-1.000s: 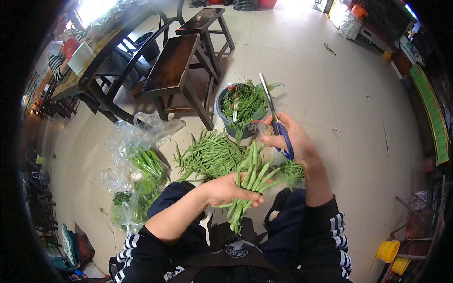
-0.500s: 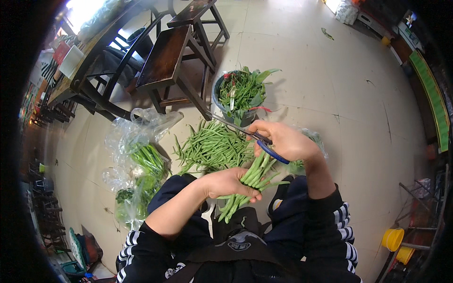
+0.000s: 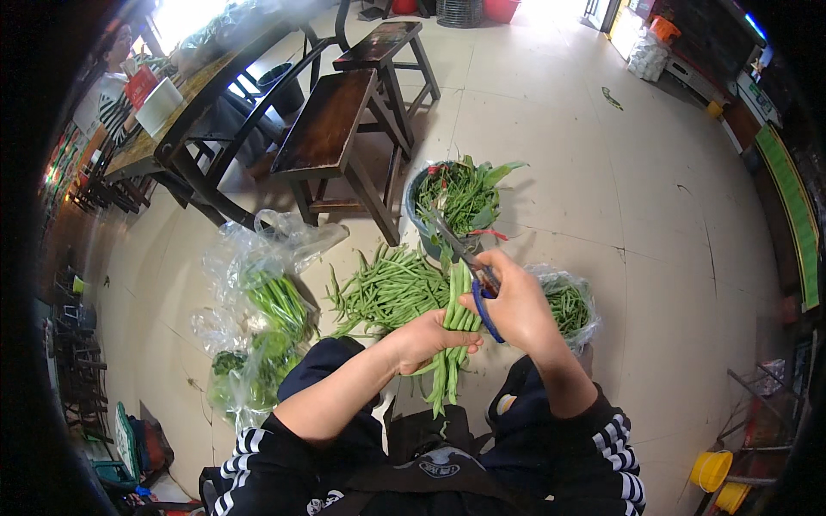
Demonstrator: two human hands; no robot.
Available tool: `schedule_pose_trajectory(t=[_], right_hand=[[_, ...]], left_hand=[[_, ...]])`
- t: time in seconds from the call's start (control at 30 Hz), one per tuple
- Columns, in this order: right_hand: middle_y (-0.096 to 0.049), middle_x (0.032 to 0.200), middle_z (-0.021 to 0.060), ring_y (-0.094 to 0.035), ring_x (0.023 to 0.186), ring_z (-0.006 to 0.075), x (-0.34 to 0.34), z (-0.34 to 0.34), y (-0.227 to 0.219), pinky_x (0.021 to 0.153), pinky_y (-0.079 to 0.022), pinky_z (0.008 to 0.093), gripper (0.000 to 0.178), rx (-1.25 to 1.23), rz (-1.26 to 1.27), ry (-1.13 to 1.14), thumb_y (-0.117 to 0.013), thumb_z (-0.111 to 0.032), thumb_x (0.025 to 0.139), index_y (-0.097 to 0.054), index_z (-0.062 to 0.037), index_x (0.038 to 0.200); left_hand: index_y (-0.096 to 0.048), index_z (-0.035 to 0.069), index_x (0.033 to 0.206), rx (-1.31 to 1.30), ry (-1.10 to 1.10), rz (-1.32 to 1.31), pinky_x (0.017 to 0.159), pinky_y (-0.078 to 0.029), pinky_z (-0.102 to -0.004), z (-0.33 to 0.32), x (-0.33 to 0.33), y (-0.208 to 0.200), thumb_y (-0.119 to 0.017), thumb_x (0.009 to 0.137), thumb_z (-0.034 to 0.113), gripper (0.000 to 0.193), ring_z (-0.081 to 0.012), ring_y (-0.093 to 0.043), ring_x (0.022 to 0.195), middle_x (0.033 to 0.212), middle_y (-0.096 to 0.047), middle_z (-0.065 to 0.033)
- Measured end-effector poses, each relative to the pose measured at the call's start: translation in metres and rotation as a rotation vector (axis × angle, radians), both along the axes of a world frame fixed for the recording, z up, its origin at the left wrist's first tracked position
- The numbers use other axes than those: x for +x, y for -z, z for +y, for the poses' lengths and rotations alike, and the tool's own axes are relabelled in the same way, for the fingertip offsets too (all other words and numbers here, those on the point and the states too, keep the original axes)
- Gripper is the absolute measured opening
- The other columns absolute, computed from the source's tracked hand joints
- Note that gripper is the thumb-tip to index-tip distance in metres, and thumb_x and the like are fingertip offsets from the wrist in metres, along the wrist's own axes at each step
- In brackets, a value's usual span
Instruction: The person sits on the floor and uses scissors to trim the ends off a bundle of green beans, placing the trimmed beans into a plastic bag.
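Observation:
My left hand [image 3: 428, 340] is closed around a bunch of green beans [image 3: 459, 297] that stands nearly upright, its ends poking out above and below the fist. Scissors [image 3: 484, 303] with blue handles are in my right hand [image 3: 514, 301], beside the upper part of the bunch. Their blades point up and to the left, over the edge of a bucket [image 3: 411, 206] full of green trimmings. Whether the blades are apart I cannot tell. Behind my left hand a loose pile of green beans [image 3: 391, 288] lies on the floor.
A clear bag [image 3: 588, 331] of green beans sits right of my right hand. To the left lie plastic bags [image 3: 225, 258] with leafy greens. Dark wooden stools [image 3: 325, 129] and a table [image 3: 198, 99] stand at the far left, where a person [image 3: 116, 90] is seated. Yellow buckets [image 3: 711, 470] are at lower right.
The bean bunch has turned from slanted to nearly upright. My right hand has come lower, and the scissors have swung to point more steeply upward. The whole view has shifted slightly.

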State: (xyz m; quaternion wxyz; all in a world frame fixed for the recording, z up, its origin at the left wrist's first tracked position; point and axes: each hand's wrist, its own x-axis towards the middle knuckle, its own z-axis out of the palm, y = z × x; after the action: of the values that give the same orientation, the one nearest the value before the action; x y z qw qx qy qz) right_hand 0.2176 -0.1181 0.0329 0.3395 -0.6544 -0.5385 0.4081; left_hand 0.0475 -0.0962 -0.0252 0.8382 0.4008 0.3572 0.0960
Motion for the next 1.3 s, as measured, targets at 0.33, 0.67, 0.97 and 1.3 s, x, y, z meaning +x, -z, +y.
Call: schedule_pose_trajectory(t=[0.33,0.67,0.97,1.3], right_hand=[[-0.062,0.083,0.0043,-0.058,0.075,0.0089,0.017,0.014,-0.008,0.068,-0.049,0.0249,0.039,0.243,0.379,0.259,-0.074,-0.004,0.081,-0.052,0.0015,0.113],[-0.065,0.087,0.0051,-0.057,0.072,0.0085,0.051,0.008,-0.001,0.064,-0.047,0.0220,0.035,0.547,0.230,0.508,-0.071,-0.008,0.087,-0.050,-0.0019,0.115],[-0.064,0.090,0.0059,-0.059,0.078,0.0095,0.020,0.005,-0.004,0.068,-0.048,0.0223,0.040,0.113,0.538,0.104,-0.072,-0.003,0.083,-0.051,-0.0029,0.117],[-0.062,0.091,0.0045,-0.060,0.080,0.0103,0.009,0.009,0.008,0.072,-0.049,0.0242,0.040,0.133,0.513,0.066,-0.073,-0.002,0.081,-0.052,-0.0015,0.114]], left_hand=[[-0.056,0.003,0.121,0.030,0.134,-0.034,0.090,-0.046,-0.0280,0.003,-0.006,0.001,-0.064,0.092,0.009,0.030,-0.0126,-0.061,0.094,0.102,-0.066,-0.0050],[-0.057,0.004,0.122,0.091,0.008,-0.132,0.089,-0.046,-0.0257,0.017,-0.018,-0.034,-0.063,0.093,0.009,0.030,-0.0118,-0.059,0.097,0.105,-0.066,-0.0028],[-0.057,0.004,0.126,0.221,0.007,-0.243,0.093,-0.045,-0.0282,0.022,-0.016,-0.016,-0.060,0.095,0.010,0.031,-0.0124,-0.059,0.101,0.113,-0.066,-0.0064],[-0.046,0.005,0.138,0.364,0.092,-0.164,0.101,-0.042,-0.0296,0.022,-0.017,-0.019,-0.056,0.097,0.006,0.043,-0.0134,-0.056,0.115,0.124,-0.064,-0.0081]])
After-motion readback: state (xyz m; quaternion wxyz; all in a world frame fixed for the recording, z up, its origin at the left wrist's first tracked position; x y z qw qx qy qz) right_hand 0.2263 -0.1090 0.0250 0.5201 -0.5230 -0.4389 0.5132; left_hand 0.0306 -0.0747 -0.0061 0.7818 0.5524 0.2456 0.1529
